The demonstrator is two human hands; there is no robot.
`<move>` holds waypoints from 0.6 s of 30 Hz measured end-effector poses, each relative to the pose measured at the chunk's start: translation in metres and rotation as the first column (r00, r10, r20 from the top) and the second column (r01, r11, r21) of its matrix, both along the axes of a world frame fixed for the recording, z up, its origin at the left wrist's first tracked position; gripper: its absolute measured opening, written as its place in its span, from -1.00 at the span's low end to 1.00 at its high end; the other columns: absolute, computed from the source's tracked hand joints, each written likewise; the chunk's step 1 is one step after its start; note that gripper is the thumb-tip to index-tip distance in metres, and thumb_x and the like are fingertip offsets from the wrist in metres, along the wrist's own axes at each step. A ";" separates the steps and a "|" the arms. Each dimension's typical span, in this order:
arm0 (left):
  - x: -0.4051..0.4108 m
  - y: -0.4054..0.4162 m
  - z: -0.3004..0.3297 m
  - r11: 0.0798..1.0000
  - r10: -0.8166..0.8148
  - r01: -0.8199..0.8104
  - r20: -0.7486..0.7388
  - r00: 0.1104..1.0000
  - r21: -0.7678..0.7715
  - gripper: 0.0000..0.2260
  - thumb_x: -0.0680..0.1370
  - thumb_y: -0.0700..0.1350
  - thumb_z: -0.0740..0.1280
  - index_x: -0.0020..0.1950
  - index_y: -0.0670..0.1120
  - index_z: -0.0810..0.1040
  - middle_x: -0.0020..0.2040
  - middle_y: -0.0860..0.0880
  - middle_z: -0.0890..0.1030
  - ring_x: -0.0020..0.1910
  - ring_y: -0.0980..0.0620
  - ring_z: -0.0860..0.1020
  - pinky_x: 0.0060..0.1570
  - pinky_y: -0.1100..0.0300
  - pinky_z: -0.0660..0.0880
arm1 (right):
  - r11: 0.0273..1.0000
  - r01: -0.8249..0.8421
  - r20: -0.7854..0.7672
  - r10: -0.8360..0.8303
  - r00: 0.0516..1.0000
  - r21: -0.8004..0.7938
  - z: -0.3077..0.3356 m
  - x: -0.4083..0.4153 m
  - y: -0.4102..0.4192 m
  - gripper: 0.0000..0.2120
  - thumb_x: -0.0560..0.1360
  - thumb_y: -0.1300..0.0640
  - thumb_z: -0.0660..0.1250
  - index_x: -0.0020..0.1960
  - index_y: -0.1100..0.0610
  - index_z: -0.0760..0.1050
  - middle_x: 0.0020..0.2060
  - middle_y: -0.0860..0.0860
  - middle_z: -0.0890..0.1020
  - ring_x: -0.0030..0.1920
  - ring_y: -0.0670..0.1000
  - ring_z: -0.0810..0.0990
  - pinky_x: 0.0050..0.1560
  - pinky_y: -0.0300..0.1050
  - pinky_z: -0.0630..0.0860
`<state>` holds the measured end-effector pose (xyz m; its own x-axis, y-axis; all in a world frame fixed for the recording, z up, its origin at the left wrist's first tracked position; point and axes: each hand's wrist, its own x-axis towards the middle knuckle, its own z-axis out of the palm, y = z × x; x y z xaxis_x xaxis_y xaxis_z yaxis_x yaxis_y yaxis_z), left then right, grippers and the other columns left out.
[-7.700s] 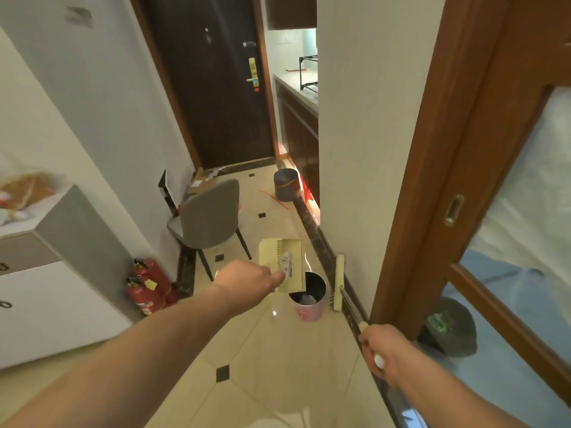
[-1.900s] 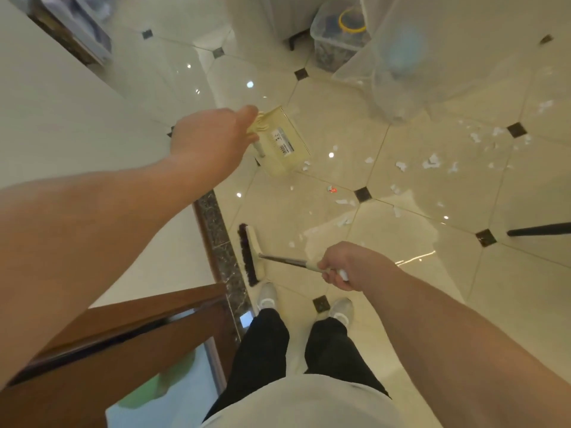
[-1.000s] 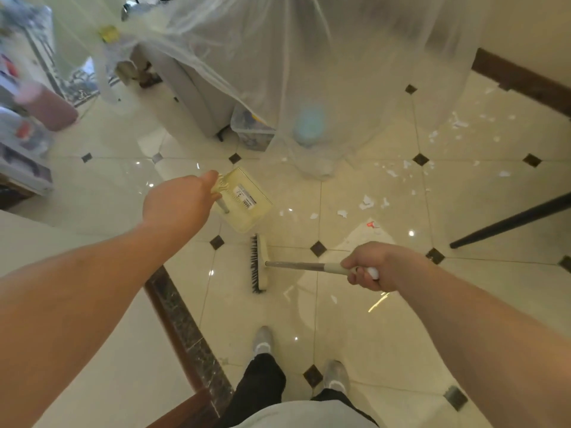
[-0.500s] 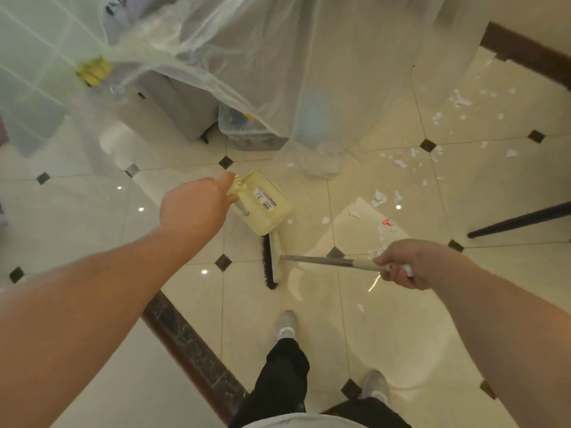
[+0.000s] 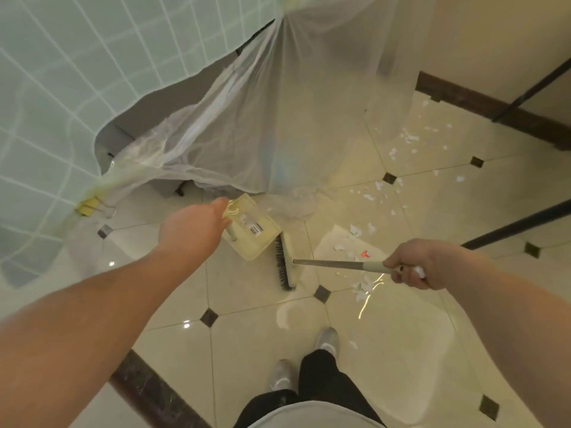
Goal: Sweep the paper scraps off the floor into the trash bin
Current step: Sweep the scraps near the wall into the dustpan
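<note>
My right hand (image 5: 411, 265) wraps the broom (image 5: 285, 262) by its pale grip; thin metal shaft, stiff dark bristles leftward. My left hand (image 5: 193, 225) holds the light, rigid plastic dustpan (image 5: 253, 231) by its handle. Just beyond my right knuckles, weightless paper scraps (image 5: 355, 234) should skid on glossy tile (image 5: 256, 279).

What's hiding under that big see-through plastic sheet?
Through the plastic sheet only a blurry grey shape shows, standing on the floor. The sheet blurs it, so I cannot tell what it is.
</note>
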<state>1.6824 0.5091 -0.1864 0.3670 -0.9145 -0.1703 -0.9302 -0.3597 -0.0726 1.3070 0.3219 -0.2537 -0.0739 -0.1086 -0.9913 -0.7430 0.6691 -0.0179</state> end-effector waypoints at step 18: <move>-0.101 -0.079 -0.033 0.956 -0.161 0.158 -0.008 0.987 0.246 -0.88 0.66 0.05 0.24 0.16 0.07 0.41 -0.22 0.07 0.53 -0.30 0.05 0.54 -0.35 0.10 0.53 | 0.923 0.268 0.036 -0.269 0.962 -0.275 0.002 -0.144 -0.076 -0.79 0.57 0.17 0.35 0.14 0.29 0.51 -0.41 0.06 0.54 -0.55 -0.13 0.35 -0.57 -0.35 0.35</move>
<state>1.5815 0.4302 -0.2197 0.2230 -0.8920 -0.3932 -0.9726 -0.1764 -0.1515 1.1635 0.2462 -0.2521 -0.1403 -0.3523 -0.9253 -0.5362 0.8127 -0.2281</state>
